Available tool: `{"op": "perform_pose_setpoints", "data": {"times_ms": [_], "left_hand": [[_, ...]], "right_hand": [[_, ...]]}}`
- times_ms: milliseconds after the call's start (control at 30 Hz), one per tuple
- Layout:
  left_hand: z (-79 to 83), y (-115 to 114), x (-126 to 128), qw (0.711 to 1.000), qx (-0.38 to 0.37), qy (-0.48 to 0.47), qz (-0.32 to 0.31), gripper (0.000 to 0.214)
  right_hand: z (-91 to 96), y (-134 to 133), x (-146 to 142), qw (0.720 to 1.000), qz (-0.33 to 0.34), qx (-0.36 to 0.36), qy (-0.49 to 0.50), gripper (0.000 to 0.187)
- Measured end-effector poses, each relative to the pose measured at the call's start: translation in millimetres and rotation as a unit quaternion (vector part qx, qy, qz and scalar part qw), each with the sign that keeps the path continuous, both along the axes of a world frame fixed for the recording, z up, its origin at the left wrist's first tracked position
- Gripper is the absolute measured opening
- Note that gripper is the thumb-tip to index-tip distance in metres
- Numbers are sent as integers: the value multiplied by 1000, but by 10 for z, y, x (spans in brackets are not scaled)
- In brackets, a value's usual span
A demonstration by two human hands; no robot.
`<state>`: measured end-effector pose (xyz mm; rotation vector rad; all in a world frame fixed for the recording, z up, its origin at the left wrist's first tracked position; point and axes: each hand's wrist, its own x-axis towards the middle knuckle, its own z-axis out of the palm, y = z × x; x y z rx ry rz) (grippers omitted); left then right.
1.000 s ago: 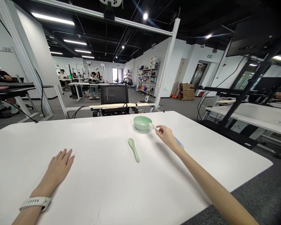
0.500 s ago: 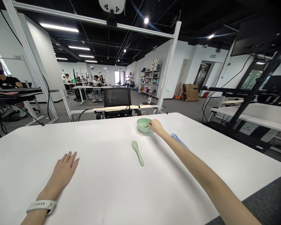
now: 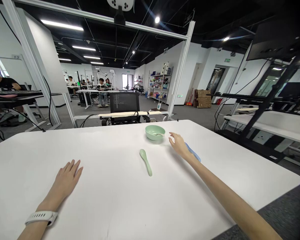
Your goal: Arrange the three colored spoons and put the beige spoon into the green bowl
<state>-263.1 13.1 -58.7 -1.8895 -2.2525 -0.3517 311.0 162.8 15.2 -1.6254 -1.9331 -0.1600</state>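
The open, empty right hand [image 3: 179, 145] is near the pale green bowl [image 3: 154, 132]; bumping it could tip out the white spoon [image 3: 160, 134].

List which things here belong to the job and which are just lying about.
In the job: right hand, beside a blue spoon; green bowl holding a white spoon; green spoon; left hand, flat on the white table.
Lying about: office chair, storage shelves, brown box.

The left hand [image 3: 68, 179] lies flat; the right hand [image 3: 179, 145] hovers, fingers spread.
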Motion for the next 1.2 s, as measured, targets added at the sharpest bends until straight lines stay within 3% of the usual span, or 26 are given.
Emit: {"op": "perform_pose_setpoints", "data": {"times_ms": [133, 233, 767, 900, 1100, 1200], "left_hand": [[15, 3, 11, 1000, -14, -5, 11, 80], [12, 6, -2, 1000, -13, -8, 10, 78], [16, 9, -7, 1000, -21, -9, 17, 80], [-4, 10, -21, 1000, -16, -13, 7, 80], [-78, 38, -82, 1000, 13, 5, -1, 74], [-74, 37, -84, 1000, 15, 5, -3, 74]], "right_hand": [[-384, -221, 327, 997, 50, -55, -16, 52], [-539, -280, 437, 993, 86, -83, -4, 50], [-541, -270, 446, 988, 106, -105, 44, 44], [-343, -143, 374, 993, 70, -77, 62, 44], [274, 193, -44, 996, 53, -56, 34, 42], [509, 347, -305, 995, 29, -97, -15, 39]]}}
